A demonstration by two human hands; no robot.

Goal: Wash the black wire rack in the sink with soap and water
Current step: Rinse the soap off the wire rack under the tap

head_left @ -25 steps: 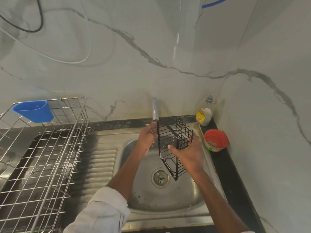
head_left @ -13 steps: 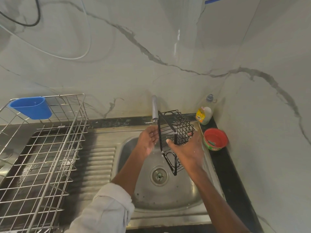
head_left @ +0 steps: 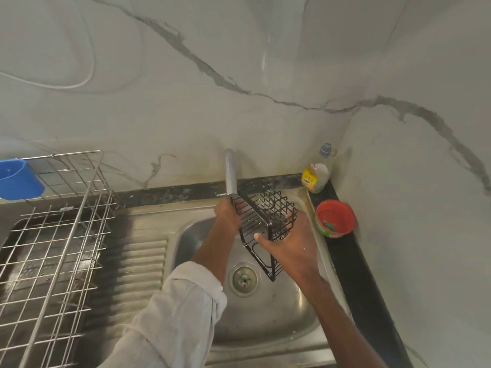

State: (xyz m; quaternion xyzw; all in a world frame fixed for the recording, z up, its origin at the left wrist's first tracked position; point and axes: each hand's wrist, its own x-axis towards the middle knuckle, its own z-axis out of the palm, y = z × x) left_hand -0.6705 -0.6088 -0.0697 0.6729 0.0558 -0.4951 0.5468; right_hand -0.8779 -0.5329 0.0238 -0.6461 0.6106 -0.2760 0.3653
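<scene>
from my feed, a silver dish rack (head_left: 53, 235) carrying a blue cup (head_left: 18, 179) sits far left. my left hand (head_left: 227, 215) grips the black wire rack (head_left: 263, 224) under the tap (head_left: 230, 172), above the sink (head_left: 265, 314). my right hand (head_left: 289, 248) cups it, fingers curled. soap bottle (head_left: 316, 173) and red tub (head_left: 335, 218) stand right.

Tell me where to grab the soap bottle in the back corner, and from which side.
Grip the soap bottle round its body, just under the narrow neck, coming from the front left. It stands upright, tucked into the wall corner, so the back and right look blocked, and the red tub sits in front of it on the right.
</scene>
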